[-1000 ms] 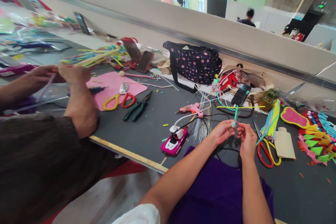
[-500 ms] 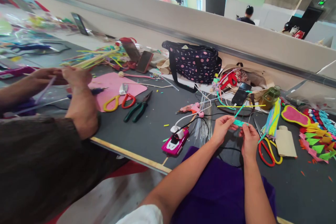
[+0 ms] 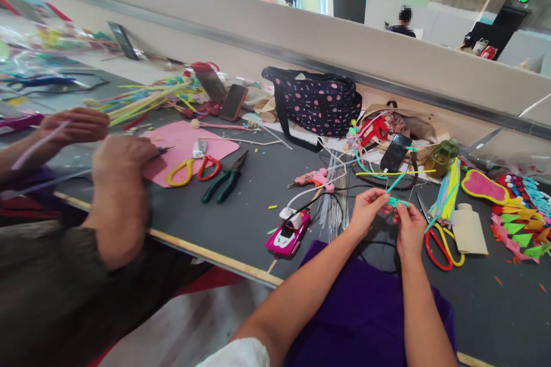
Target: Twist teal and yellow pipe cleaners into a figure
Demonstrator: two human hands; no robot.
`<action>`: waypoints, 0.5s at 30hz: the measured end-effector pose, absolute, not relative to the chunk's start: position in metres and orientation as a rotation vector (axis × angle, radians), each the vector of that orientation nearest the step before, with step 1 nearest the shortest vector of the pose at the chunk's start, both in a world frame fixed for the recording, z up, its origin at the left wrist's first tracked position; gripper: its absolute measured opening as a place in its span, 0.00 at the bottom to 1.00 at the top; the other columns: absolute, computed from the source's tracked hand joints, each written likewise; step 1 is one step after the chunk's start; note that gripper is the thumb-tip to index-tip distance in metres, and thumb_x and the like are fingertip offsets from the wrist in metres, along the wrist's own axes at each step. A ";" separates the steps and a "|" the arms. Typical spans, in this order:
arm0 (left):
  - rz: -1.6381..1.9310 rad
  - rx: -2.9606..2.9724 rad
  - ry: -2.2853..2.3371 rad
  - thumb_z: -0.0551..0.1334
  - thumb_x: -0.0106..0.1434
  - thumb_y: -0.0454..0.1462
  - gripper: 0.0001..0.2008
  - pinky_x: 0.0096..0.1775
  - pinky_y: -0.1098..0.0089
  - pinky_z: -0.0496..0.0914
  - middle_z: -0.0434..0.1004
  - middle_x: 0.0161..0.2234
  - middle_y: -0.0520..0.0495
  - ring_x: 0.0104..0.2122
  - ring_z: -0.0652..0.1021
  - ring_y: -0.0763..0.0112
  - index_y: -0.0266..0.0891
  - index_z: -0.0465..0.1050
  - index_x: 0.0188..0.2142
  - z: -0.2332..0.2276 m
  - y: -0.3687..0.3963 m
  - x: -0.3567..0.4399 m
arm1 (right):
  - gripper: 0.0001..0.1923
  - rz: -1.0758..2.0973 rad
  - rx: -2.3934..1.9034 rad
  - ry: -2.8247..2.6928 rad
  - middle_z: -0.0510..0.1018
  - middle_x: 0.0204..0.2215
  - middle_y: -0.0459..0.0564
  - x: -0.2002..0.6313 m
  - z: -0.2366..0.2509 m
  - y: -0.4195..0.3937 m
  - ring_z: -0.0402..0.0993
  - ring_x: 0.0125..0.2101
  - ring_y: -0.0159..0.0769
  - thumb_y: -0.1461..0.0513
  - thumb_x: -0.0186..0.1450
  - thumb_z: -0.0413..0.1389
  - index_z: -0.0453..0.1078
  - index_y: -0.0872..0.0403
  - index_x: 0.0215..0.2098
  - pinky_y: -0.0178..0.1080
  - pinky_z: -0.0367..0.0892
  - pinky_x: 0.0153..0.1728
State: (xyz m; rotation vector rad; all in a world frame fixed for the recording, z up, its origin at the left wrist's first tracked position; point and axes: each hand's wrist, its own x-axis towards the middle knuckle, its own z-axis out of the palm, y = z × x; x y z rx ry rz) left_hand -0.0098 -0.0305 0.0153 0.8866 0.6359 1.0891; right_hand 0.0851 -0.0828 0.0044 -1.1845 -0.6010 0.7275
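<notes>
Between my two hands is a teal pipe cleaner (image 3: pixel 398 202), folded into a small flat piece with one straight end sticking up. My left hand (image 3: pixel 368 207) pinches its left side, and my right hand (image 3: pixel 410 227) grips the right side with thumb and fingers. Another teal strand hangs below my right hand, close to scissors (image 3: pixel 446 248) with red and yellow handles. Just beyond my fingers lies a straight yellow pipe cleaner (image 3: pixel 394 172). My fingers hide part of the folded piece.
On the left, a co-worker's hand (image 3: pixel 120 157) reaches over a pink sheet (image 3: pixel 166 146). Pliers (image 3: pixel 224 182), a glue gun (image 3: pixel 316 178) and a magenta power strip (image 3: pixel 289 237) lie left of me. A patterned bag (image 3: pixel 318 104) and a phone (image 3: pixel 395 152) are behind.
The co-worker's nearer hand has come down to the tool on the pink sheet, apart from the other hand. My hands hold the teal pipe cleaner almost unmoved; the view has shifted slightly.
</notes>
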 end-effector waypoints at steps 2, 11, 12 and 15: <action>1.099 0.898 0.652 0.71 0.48 0.44 0.16 0.28 0.71 0.71 0.76 0.24 0.49 0.22 0.76 0.72 0.34 0.73 0.30 0.015 -0.031 -0.010 | 0.16 0.746 -1.174 -0.598 0.70 0.19 0.42 0.085 0.004 -0.083 0.61 0.20 0.27 0.52 0.52 0.64 0.71 0.56 0.28 0.32 0.58 0.21; 1.095 0.918 0.648 0.71 0.49 0.44 0.16 0.28 0.71 0.72 0.77 0.24 0.48 0.22 0.76 0.72 0.33 0.74 0.30 0.015 -0.031 -0.010 | 0.15 0.775 -1.143 -0.608 0.70 0.19 0.41 0.085 0.005 -0.084 0.61 0.19 0.26 0.53 0.52 0.64 0.72 0.57 0.29 0.32 0.58 0.21; 1.090 0.915 0.643 0.71 0.49 0.44 0.16 0.28 0.71 0.72 0.77 0.24 0.48 0.22 0.77 0.72 0.33 0.74 0.30 0.015 -0.031 -0.010 | 0.15 0.765 -1.146 -0.608 0.70 0.19 0.41 0.085 0.005 -0.084 0.61 0.19 0.26 0.53 0.52 0.64 0.72 0.57 0.28 0.32 0.58 0.21; 1.082 0.901 0.632 0.71 0.49 0.45 0.16 0.28 0.71 0.72 0.76 0.24 0.48 0.23 0.77 0.71 0.33 0.74 0.29 0.015 -0.031 -0.010 | 0.15 0.748 -1.145 -0.607 0.70 0.19 0.41 0.085 0.005 -0.084 0.61 0.19 0.26 0.54 0.52 0.64 0.72 0.57 0.28 0.32 0.57 0.22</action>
